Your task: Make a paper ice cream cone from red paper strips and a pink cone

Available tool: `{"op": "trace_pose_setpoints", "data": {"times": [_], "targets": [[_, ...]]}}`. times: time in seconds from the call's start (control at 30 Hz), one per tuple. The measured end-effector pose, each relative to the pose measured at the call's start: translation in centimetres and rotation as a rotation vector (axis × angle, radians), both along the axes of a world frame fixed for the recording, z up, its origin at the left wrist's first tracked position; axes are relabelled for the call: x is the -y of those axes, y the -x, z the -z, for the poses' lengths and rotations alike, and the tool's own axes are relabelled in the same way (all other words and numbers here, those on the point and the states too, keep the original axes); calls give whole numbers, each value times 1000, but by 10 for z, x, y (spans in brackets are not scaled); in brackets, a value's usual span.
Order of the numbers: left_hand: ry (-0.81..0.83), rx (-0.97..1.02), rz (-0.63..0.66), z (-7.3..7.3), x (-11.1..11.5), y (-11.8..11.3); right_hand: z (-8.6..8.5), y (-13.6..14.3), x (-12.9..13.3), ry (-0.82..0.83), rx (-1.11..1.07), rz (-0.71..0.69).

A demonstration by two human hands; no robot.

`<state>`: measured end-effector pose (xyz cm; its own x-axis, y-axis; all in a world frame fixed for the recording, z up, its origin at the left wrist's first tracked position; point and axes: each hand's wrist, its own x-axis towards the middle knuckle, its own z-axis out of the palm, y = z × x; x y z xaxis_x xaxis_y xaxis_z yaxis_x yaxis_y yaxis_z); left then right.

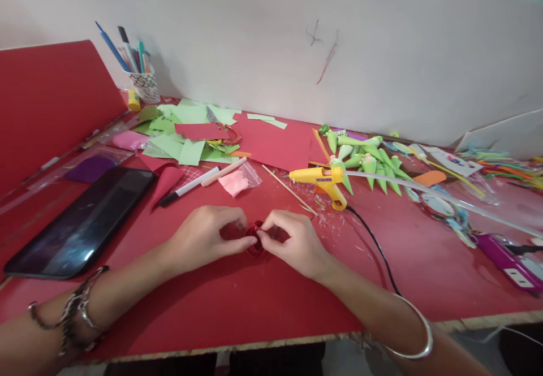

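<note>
A small coil of thin red strips (255, 246) is held low over the red tabletop, between both hands. My left hand (214, 237) comes in from the left, its thumb and fingers bent around the coil's left side. On the right side, my right hand (292, 240) pinches the coil between thumb and fingers. The fingertips of the two hands are almost touching, and they hide part of the coil. A thin wooden stick (291, 190) and a yellow glue gun (324, 181) lie just behind my right hand.
A black phone (85, 223) lies at the left, near markers (190, 186) and a pink clay packet (235, 182). Green paper scraps (169, 144), scissors (229, 134) and green cones (369, 161) lie behind. A purple power strip (509, 263) is at the right. The glue gun's cord (375, 240) runs forward.
</note>
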<state>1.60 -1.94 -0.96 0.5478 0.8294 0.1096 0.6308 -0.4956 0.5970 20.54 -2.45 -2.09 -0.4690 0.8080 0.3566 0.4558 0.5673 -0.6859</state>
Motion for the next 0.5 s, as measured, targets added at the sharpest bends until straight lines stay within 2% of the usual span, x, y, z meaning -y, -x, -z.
{"op": "trace_pose_setpoints", "data": {"times": [0.5], "targets": [[3,-44,-30,-1,3,-4,3,2,2,-13,58,63]]}}
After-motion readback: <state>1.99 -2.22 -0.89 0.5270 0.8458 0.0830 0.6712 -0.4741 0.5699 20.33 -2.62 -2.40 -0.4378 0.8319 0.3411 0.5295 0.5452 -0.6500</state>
